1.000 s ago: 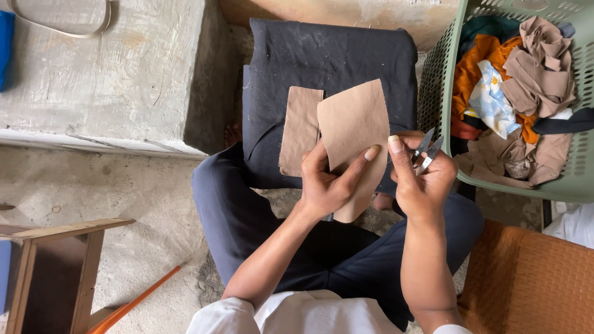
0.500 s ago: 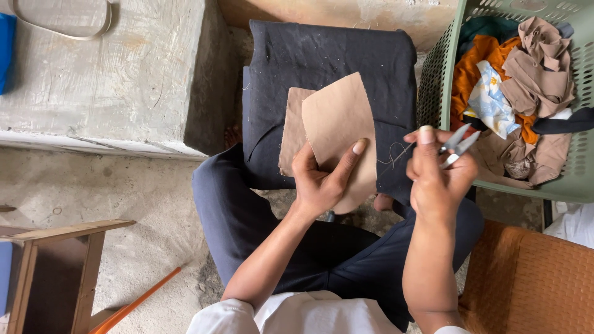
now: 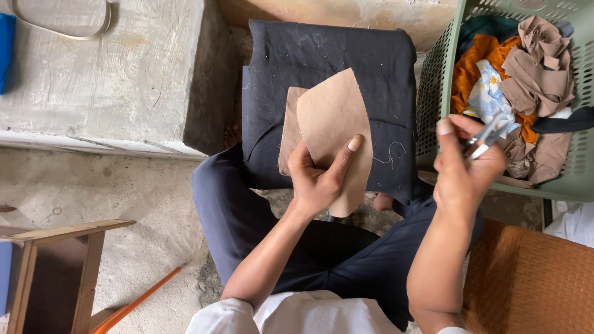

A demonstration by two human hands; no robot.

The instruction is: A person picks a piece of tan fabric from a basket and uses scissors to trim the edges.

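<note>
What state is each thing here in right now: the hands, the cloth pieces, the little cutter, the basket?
Left hand: closed on the tan cloth pieces, thumb on top.
Tan cloth pieces: two stacked, held up flat over the dark folded fabric.
Dark folded fabric: lying folded, flecked with thread bits.
Right hand: closed around small metal snips, apart from the cloth.
Small metal snips: gripped, tips pointing toward the basket.
Green basket: full of crumpled fabric scraps.
</note>
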